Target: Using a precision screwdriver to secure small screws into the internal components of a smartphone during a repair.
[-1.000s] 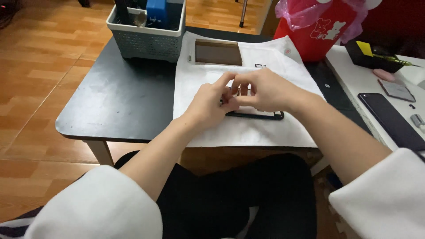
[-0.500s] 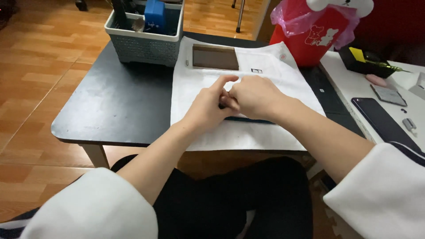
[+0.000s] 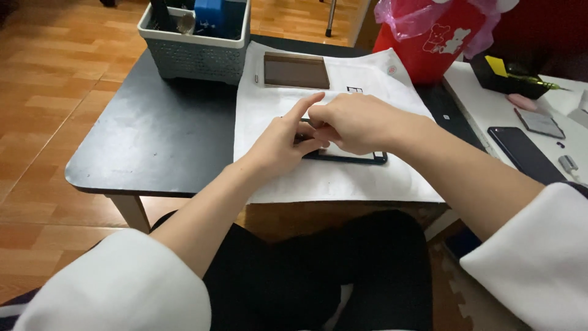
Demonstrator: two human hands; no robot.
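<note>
Since a second ago both hands have shifted left: the left hand (image 3: 283, 142), forefinger lifted, and the right hand (image 3: 352, 122) pinch (loosely) the flat black-framed phone (image 3: 350, 156) on the white sheet (image 3: 343, 181) near the black tabletop's (image 3: 153, 135) front edge.

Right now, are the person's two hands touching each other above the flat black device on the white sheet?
Touching. The head view shows the left hand pressed against the right hand, fingers overlapping with no gap, over the flat black device.

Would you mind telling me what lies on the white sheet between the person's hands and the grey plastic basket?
In the head view, a flat brown rectangular slab lies on the white sheet between the hands and the grey plastic basket.
</note>
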